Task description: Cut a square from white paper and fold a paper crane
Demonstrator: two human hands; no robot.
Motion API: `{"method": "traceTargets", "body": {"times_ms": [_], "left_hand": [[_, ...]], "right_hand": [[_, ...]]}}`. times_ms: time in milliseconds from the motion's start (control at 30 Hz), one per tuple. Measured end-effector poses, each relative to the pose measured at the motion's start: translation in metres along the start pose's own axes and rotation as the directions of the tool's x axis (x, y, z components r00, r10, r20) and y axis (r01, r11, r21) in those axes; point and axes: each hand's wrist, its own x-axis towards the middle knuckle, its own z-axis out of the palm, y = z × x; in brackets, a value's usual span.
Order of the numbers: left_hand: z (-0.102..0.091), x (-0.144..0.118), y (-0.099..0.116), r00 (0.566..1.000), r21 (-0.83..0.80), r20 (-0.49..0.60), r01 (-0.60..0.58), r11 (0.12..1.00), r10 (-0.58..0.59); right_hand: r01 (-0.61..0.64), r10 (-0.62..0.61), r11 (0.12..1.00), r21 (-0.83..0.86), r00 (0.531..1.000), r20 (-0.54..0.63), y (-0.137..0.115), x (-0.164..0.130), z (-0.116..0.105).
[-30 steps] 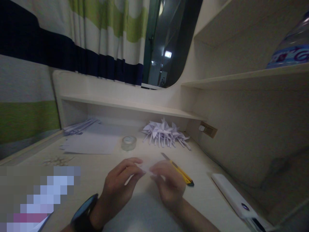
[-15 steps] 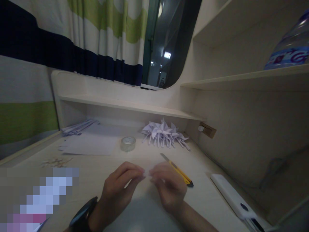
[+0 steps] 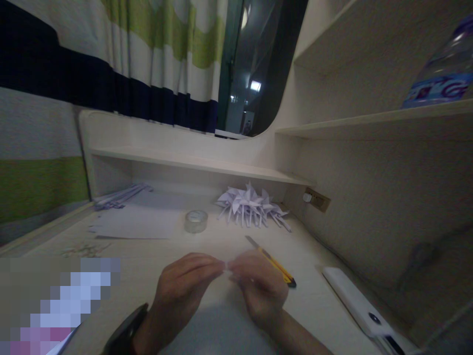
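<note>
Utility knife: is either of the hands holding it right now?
No, the utility knife lies on the desk behind the right hand, untouched; both hands pinch a small paper piece.

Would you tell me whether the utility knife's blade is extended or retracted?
Extended: a bare grey blade projects from the far end of the yellow utility knife, lying on the desk.

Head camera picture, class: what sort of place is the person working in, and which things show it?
Probably a study desk in a bedroom or dormitory: a built-in desk with shelves, a striped curtain beside a window, and craft supplies, namely tape roll, utility knife and folded paper pieces.
</note>
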Motion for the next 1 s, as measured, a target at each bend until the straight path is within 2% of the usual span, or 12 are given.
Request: {"method": "traceTargets", "body": {"times_ms": [467,700,767,833,900,967,1000], "left_hand": [[-0.001,-0.007,-0.005,0.999,-0.048,0.044,0.029,0.998,-0.027],[-0.001,-0.006,-0.007,0.994,-0.092,0.031,0.109,0.99,-0.106],[-0.001,-0.006,-0.009,0.987,-0.111,0.012,0.162,0.981,-0.162],[0.0,-0.006,-0.01,0.967,-0.131,-0.008,0.252,0.959,-0.255],[0.002,-0.006,-0.012,0.927,-0.149,-0.018,0.368,0.918,-0.375],[0.003,-0.005,-0.014,0.858,-0.172,-0.018,0.504,0.847,-0.514],[0.003,-0.004,-0.015,0.807,-0.187,-0.018,0.578,0.795,-0.591]], "right_hand": [[-0.025,0.025,1.0,0.008,0.999,0.03,0.0,0.002,-0.002],[-0.053,0.057,0.997,-0.055,0.996,0.075,0.006,0.003,-0.006],[-0.086,0.095,0.991,-0.102,0.991,0.091,0.007,0.006,-0.008],[-0.156,0.178,0.971,-0.183,0.978,0.112,0.01,0.007,-0.01],[-0.229,0.27,0.937,-0.264,0.954,0.13,0.014,0.007,-0.012],[-0.288,0.35,0.899,-0.329,0.925,0.147,0.018,0.006,-0.014],[-0.32,0.391,0.877,-0.358,0.909,0.145,0.019,0.006,-0.016]]}}
